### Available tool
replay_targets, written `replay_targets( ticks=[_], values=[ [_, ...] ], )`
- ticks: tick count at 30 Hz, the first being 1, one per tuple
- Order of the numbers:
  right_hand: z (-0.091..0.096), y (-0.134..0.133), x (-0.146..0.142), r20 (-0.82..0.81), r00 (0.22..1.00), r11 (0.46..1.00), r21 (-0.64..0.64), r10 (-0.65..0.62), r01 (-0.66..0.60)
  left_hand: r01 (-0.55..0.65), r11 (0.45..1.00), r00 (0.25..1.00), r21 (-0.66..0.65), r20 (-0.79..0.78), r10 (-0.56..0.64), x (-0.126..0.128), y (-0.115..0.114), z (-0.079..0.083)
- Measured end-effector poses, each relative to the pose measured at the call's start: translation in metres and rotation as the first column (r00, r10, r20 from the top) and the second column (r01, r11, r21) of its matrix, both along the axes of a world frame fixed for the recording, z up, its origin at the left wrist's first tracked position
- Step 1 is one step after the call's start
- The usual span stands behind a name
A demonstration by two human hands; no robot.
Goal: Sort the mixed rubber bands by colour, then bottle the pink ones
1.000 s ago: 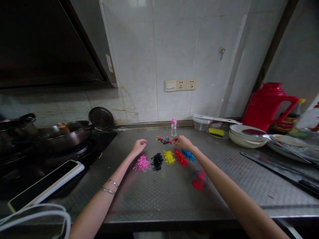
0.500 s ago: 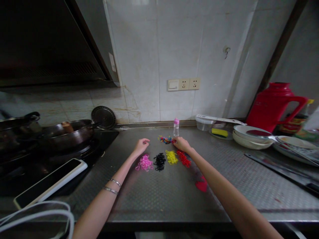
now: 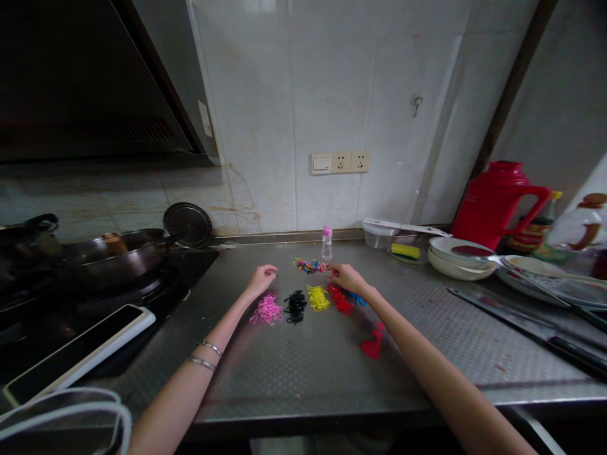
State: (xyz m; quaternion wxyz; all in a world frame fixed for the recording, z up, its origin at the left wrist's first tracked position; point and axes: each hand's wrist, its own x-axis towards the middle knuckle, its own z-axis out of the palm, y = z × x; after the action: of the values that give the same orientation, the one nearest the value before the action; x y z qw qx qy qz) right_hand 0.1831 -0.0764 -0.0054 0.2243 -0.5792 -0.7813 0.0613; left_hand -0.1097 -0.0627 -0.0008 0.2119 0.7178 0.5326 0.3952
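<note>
Small rubber bands lie sorted by colour on the metal counter (image 3: 284,385): a pink pile (image 3: 267,309), a black pile (image 3: 295,306), a yellow pile (image 3: 317,297), a red pile (image 3: 340,299) and a blue pile (image 3: 358,299). Behind them is a mixed-colour pile (image 3: 310,265). My right hand (image 3: 348,279), fingers pinched, is at the right end of the mixed pile and just above the red one; what it holds is too small to make out. My left hand (image 3: 260,280) hovers behind the pink pile with curled fingers, their contents hidden.
A small clear bottle with a pink cap (image 3: 327,242) stands behind the mixed pile. Stove pans (image 3: 118,259) and a white-edged device (image 3: 80,354) are left. Stacked bowls (image 3: 455,265), a knife (image 3: 502,322) and a red thermos (image 3: 490,205) are right.
The view has shifted slightly to the right. My right hand has moved a little off the mixed pile toward me, and the blue pile now shows beside it. My left hand stays behind the pink pile.
</note>
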Motion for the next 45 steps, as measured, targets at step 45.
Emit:
replay_targets(
  ticks=[45],
  values=[
    [-0.029, -0.004, 0.076, -0.238, 0.925, 0.949, 0.027, -0.298, 0.313, 0.111, 0.994, 0.947, -0.004, -0.304, -0.107, 0.081, 0.039, -0.015]
  ],
)
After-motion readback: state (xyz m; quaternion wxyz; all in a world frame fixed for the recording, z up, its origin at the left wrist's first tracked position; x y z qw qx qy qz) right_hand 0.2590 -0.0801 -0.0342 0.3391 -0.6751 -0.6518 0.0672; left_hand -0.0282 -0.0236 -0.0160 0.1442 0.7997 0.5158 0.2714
